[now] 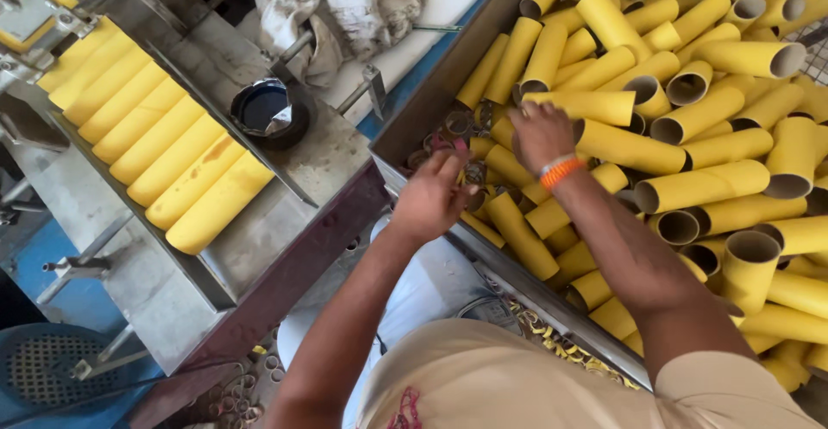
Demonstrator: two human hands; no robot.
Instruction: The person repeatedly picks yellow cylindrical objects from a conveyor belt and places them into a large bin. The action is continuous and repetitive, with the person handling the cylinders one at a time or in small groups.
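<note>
Both hands work the bin's (405, 131) near-left corner: right hand (539, 134) curled on a yellow tube (586, 106), left hand (431, 198) fingers pinching, contents unclear.

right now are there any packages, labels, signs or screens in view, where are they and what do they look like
No packages, labels, signs or screens show. Nearest to either hand:
yellow tubes: plain cardboard cylinders heaped in the metal bin around the right hand and left hand.
tube row: unmarked yellow cylinders side by side on the machine tray, left.
</note>
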